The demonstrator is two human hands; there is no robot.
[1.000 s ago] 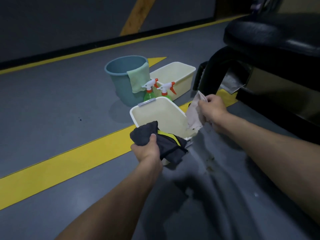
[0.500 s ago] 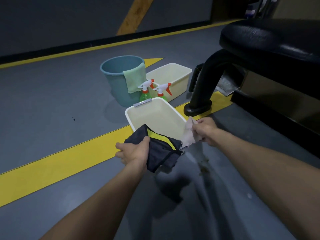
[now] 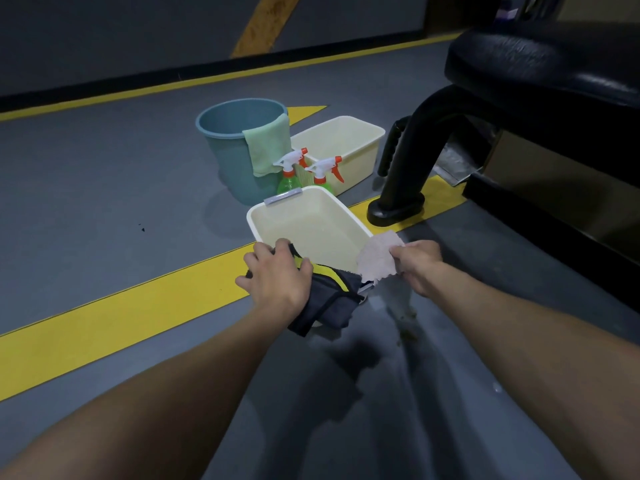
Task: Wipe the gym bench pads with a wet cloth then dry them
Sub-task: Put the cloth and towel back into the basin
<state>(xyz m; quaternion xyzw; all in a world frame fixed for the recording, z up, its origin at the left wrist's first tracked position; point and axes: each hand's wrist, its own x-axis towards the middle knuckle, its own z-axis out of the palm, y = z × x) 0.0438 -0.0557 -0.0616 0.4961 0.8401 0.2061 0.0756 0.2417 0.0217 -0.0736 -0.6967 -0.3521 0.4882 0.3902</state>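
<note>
My left hand (image 3: pixel 275 275) lies palm down on a dark cloth with a yellow stripe (image 3: pixel 329 299), pressing it over the near rim of a cream tub (image 3: pixel 311 223). A pale pinkish-grey cloth (image 3: pixel 379 258) hangs over the tub's right rim, pinched by my right hand (image 3: pixel 417 266). The black gym bench pad (image 3: pixel 540 60) sits at the upper right, above its curved black leg (image 3: pixel 412 161).
A teal bucket (image 3: pixel 228 147) with a light green cloth (image 3: pixel 268 147) over its rim stands behind the tub. Two green spray bottles (image 3: pixel 291 174) and a second cream tub (image 3: pixel 346 147) are beside it. A yellow floor stripe (image 3: pixel 104 323) runs across the grey floor.
Both hands came down toward the near tub. The left hand went from gripping the dark cloth in the air to pressing it on the tub's rim. The right hand lowered the pale cloth.
</note>
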